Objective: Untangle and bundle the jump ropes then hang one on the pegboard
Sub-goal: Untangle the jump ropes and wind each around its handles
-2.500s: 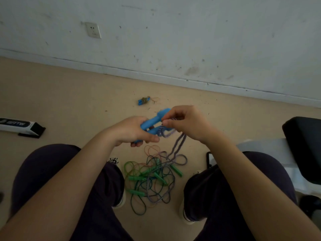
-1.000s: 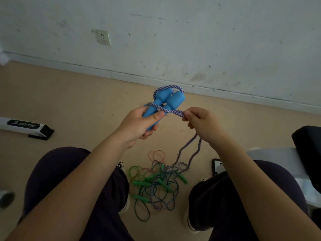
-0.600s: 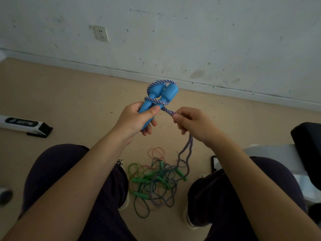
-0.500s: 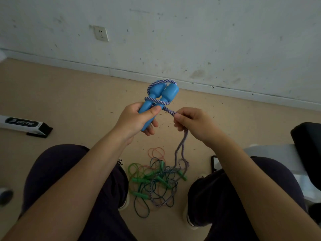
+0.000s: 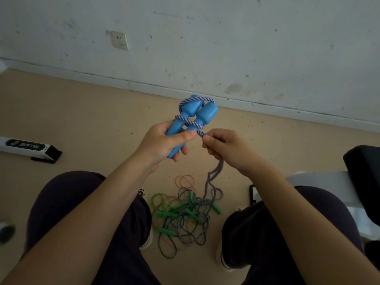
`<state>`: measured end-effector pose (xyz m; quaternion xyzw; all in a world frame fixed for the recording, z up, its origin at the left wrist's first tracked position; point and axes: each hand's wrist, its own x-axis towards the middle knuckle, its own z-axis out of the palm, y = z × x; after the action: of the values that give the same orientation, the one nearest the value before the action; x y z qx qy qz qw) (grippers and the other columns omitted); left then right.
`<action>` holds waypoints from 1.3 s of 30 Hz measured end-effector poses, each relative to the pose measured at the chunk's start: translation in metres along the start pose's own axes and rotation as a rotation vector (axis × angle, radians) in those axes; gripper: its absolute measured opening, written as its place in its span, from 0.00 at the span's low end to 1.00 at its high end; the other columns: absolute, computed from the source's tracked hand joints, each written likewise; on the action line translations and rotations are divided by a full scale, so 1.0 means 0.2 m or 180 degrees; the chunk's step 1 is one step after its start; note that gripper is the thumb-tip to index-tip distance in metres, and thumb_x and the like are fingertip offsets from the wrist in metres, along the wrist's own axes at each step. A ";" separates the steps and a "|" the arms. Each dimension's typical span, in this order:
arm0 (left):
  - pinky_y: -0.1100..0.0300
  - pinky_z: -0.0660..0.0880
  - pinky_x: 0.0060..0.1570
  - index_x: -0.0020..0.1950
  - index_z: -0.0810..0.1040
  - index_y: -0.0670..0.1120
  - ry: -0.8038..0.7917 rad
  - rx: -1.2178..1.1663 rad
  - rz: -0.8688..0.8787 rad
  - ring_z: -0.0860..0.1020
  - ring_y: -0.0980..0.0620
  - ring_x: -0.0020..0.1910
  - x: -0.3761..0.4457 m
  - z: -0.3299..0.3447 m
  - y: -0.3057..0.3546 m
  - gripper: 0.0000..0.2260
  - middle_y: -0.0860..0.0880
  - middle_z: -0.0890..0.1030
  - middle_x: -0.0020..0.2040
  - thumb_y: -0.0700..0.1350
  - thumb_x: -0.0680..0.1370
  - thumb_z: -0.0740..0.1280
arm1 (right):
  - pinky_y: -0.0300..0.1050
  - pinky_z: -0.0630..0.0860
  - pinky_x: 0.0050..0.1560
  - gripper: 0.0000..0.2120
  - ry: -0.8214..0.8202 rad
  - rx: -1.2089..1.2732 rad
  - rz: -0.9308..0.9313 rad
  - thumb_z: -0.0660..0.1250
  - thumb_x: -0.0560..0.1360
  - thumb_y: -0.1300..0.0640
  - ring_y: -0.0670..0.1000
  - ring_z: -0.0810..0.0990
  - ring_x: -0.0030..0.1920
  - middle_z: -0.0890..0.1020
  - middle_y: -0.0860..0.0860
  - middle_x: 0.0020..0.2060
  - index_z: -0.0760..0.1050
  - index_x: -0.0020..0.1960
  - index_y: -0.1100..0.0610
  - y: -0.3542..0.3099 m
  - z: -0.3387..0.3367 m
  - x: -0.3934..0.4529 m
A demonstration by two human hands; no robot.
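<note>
The blue handles (image 5: 192, 122) stood side by side in the left hand (image 5: 164, 144), fingers curled round them; one turn of purple-and-white rope (image 5: 190, 122) crossed them, its tail pinched in the right hand (image 5: 226, 150); most still trailed into the green ropes (image 5: 183, 214) heaped on the floor (image 5: 82, 120); bundling looked barely begun, hanging undone; no pegboard showed.

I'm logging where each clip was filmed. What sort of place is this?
Probably a plain indoor room, perhaps a home or storage space: scuffed white plaster wall with a white wall socket, bare beige floor, and tangled green jump ropes on it.
</note>
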<state>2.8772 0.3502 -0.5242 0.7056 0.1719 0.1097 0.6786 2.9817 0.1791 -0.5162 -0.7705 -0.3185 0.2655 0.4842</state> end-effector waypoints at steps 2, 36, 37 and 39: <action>0.60 0.73 0.24 0.43 0.82 0.48 0.0173 0.0024 0.0024 0.76 0.52 0.27 0.01 0.01 0.00 0.10 0.48 0.81 0.31 0.53 0.72 0.76 | 0.34 0.65 0.29 0.11 0.0102 0.0139 0.0046 0.64 0.81 0.53 0.41 0.67 0.26 0.71 0.42 0.24 0.79 0.46 0.58 -0.01 0.02 0.01; 0.62 0.72 0.25 0.46 0.78 0.45 -0.2099 0.1807 -0.0460 0.76 0.50 0.24 0.01 -0.02 -0.01 0.15 0.48 0.82 0.31 0.53 0.72 0.78 | 0.34 0.68 0.34 0.15 0.0241 -0.0497 -0.0648 0.77 0.70 0.57 0.42 0.69 0.32 0.73 0.47 0.36 0.70 0.44 0.57 0.00 -0.01 0.01; 0.62 0.72 0.25 0.46 0.78 0.45 -0.2074 0.1796 -0.0450 0.76 0.50 0.24 0.01 -0.02 -0.01 0.15 0.48 0.82 0.31 0.53 0.72 0.78 | 0.34 0.68 0.35 0.13 0.0218 -0.0437 -0.0634 0.77 0.71 0.57 0.41 0.69 0.32 0.74 0.47 0.36 0.72 0.42 0.59 0.00 0.00 0.01; 0.62 0.71 0.25 0.46 0.78 0.45 -0.2029 0.1737 -0.0426 0.76 0.50 0.24 0.00 -0.03 0.00 0.15 0.48 0.82 0.31 0.53 0.72 0.78 | 0.32 0.69 0.35 0.11 0.0126 -0.0260 -0.0485 0.75 0.73 0.58 0.39 0.71 0.32 0.75 0.47 0.34 0.75 0.41 0.62 0.00 0.00 0.02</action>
<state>2.8757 0.3557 -0.5245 0.8453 0.0217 -0.2078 0.4918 2.9838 0.1816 -0.5163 -0.7682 -0.3771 0.1993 0.4774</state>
